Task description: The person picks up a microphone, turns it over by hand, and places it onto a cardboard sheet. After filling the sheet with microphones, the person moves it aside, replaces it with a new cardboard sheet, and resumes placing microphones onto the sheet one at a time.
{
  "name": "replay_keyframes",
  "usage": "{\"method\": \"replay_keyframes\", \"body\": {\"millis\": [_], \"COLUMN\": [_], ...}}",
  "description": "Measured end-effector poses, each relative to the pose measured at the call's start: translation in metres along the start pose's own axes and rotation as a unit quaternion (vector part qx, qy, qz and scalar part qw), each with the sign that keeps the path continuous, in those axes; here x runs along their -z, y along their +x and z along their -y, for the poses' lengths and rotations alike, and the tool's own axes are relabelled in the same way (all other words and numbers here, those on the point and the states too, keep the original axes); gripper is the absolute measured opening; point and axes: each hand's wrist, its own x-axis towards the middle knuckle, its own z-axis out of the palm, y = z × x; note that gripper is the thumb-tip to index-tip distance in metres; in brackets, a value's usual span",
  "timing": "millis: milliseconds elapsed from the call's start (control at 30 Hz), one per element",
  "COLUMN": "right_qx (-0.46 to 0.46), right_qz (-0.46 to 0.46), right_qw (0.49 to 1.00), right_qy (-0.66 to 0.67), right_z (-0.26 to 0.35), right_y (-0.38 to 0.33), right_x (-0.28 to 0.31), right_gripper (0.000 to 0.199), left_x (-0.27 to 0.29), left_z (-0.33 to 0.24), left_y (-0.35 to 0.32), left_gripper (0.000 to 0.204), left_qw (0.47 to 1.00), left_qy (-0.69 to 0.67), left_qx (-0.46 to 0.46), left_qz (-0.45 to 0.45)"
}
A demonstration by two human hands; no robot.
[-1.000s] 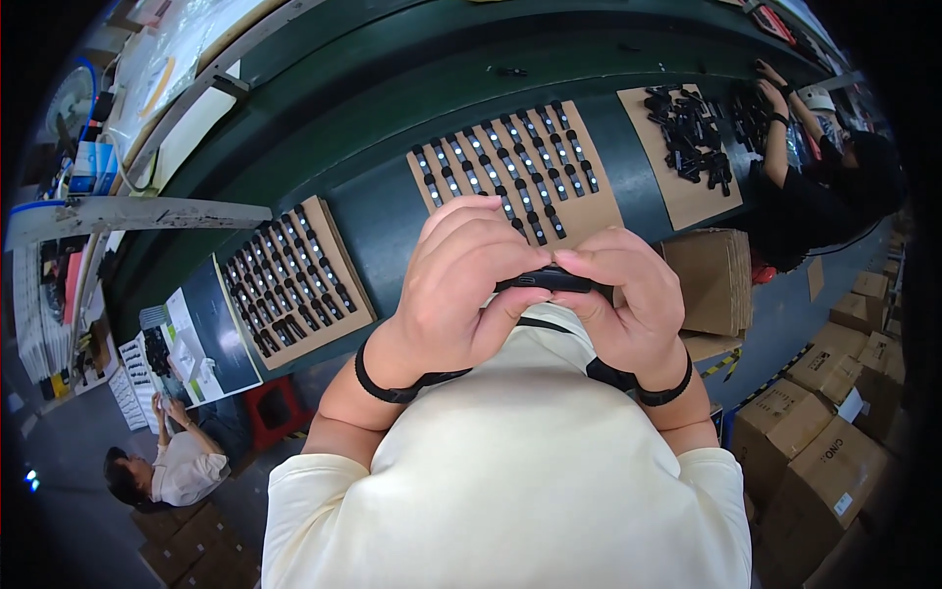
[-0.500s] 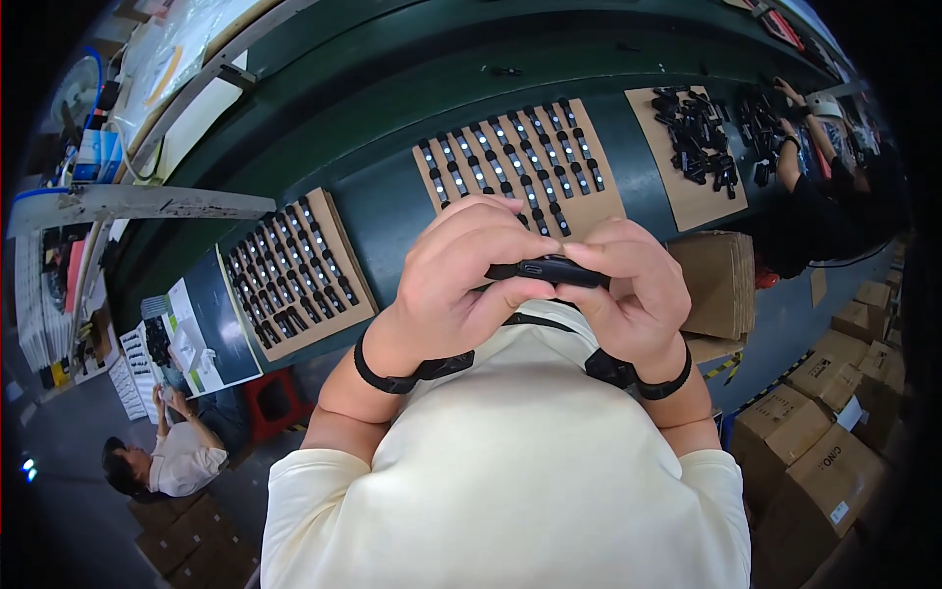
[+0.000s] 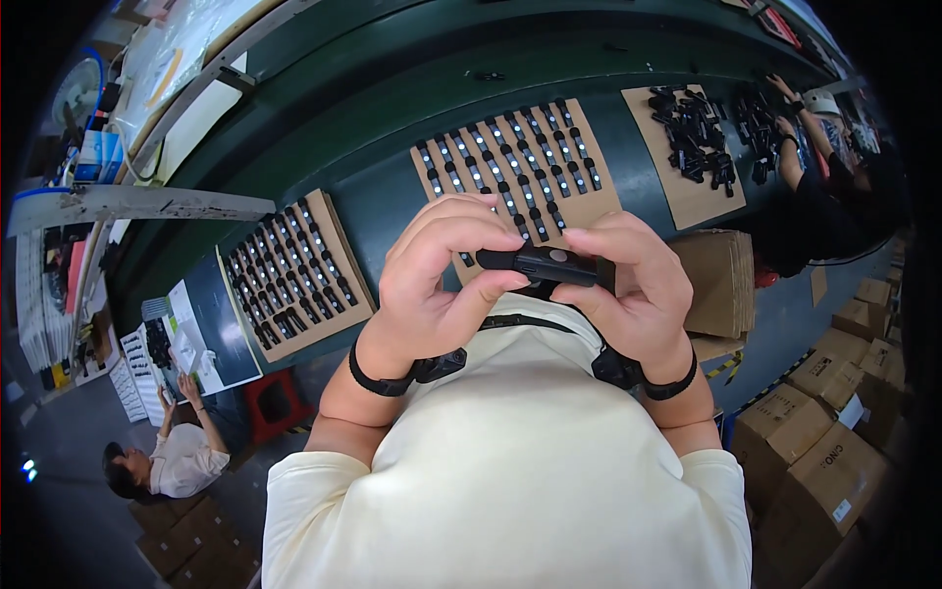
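Observation:
In front of my chest is a small black oblong device (image 3: 556, 265) with a round grey button and a port in its side. My left hand (image 3: 432, 270) pinches its left end between thumb and fingertips. The thumb and forefinger of my right hand (image 3: 633, 280) close around the right end. Just beyond my hands, a cardboard sheet (image 3: 589, 191) bears rows of similar black devices (image 3: 505, 157), each showing a bright white spot. Part of that sheet is hidden behind my hands.
Left on the green bench (image 3: 363, 167), another cardboard sheet (image 3: 339, 216) carries more rows. Loose black parts (image 3: 692, 133) lie piled at right, near a co-worker's arms (image 3: 800, 147). Cardboard pieces (image 3: 721, 285) stand beside my right hand; cartons (image 3: 824, 471) stack on the floor. Another person (image 3: 182, 456) sits lower left.
The device has turned between my fingers, so its face with the round button now shows. My hands have shifted slightly apart. At lower left, the seated person's hands have moved.

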Motion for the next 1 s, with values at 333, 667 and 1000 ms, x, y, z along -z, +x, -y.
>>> {"method": "replay_keyframes", "body": {"millis": [333,667,1000], "right_qx": [-0.108,-0.034,0.005], "right_qz": [0.028,0.042,0.049], "right_qw": [0.991,0.998,0.996], "right_qy": [0.074,-0.028,-0.068], "right_z": [-0.003,0.008,0.005], "right_y": [-0.007,0.0,0.001], "right_x": [0.003,0.005,0.006], "right_gripper": [0.035,0.033,0.037], "left_x": [-0.002,0.001,0.003], "left_z": [-0.011,-0.013,-0.017], "left_y": [0.008,0.008,0.009], "left_gripper": [0.033,0.032,0.033], "left_qw": [1.0,0.995,0.994], "left_qy": [0.006,0.067,0.081], "left_qx": [-0.016,0.02,0.008], "left_qz": [0.008,0.068,0.077]}}
